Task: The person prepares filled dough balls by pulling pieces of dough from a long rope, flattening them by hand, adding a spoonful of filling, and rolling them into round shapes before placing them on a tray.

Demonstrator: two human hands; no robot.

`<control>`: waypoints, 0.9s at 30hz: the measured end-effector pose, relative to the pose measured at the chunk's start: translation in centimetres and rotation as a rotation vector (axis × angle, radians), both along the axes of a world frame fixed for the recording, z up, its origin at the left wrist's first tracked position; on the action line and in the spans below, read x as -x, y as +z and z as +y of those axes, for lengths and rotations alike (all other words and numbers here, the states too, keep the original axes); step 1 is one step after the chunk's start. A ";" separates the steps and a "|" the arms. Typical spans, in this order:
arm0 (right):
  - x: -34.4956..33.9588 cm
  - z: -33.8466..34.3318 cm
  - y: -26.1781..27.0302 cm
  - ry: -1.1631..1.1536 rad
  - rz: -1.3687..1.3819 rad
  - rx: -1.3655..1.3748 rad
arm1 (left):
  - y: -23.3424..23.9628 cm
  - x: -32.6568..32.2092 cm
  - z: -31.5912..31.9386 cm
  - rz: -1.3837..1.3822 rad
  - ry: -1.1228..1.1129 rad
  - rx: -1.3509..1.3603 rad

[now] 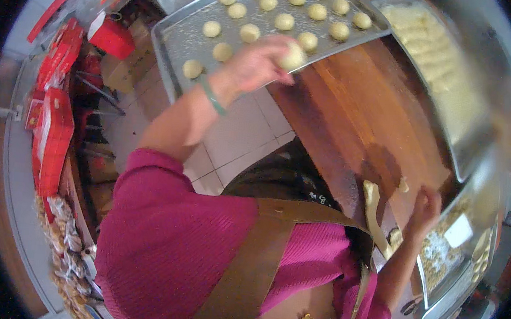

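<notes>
My left hand [263, 63], with a green bangle at the wrist, grips a round pale dough ball [293, 57] above the near edge of a metal baking tray [175, 40]. Rows of similar dough balls [284, 22] sit spaced apart on that tray. My right hand [427, 206] is over the wooden table [355, 95], its fingers curled; whether they hold anything is not clear. Just left of its fingers is a small dough scrap [404, 184]. A long dough strip [372, 209] lies on the table beside my right forearm, with another dough piece [395, 238] near it.
Another metal tray [456, 153] at the right holds a pale yellow mass [422, 42]. Nearer me, a tray of crumbly filling [438, 264] has a white scraper [459, 230] in it. Red boxes [54, 143] and bagged goods [66, 243] line the left. Floor tiles [248, 132] show below.
</notes>
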State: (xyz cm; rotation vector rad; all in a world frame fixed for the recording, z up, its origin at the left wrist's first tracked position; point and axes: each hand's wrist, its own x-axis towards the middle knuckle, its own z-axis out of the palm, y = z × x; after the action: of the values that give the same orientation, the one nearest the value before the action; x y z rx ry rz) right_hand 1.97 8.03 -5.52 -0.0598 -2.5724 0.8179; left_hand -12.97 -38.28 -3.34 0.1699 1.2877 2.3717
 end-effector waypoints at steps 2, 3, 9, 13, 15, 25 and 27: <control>-1.4 0.1 0.1 -0.055 -0.006 0.135 | 2.3 -0.1 -5.5 0.115 0.548 0.785; -2.1 0.3 -0.5 -0.114 -0.040 0.185 | 2.6 -0.3 -9.0 0.276 0.639 1.259; -8.3 7.9 -4.3 -0.055 -0.001 0.128 | -7.3 5.5 -22.8 0.458 0.332 2.138; -10.4 3.8 3.8 -0.228 -0.085 -0.066 | -4.4 9.3 -17.1 0.257 -0.268 2.518; -11.8 3.7 4.2 -0.360 -0.159 0.080 | -1.1 10.2 -12.9 0.767 0.229 2.392; -15.7 2.6 -1.2 -0.274 -0.397 -0.046 | -0.7 -6.1 27.8 1.245 -0.590 0.767; -16.3 2.8 -2.6 -0.333 -0.384 -0.033 | -1.8 -9.8 31.6 1.217 -0.737 0.609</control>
State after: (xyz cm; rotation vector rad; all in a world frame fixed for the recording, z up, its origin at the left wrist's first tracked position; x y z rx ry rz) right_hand 18.27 10.80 -8.11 -0.6754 -2.8119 0.6880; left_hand -3.16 -6.69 -5.10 1.7018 1.8621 1.0574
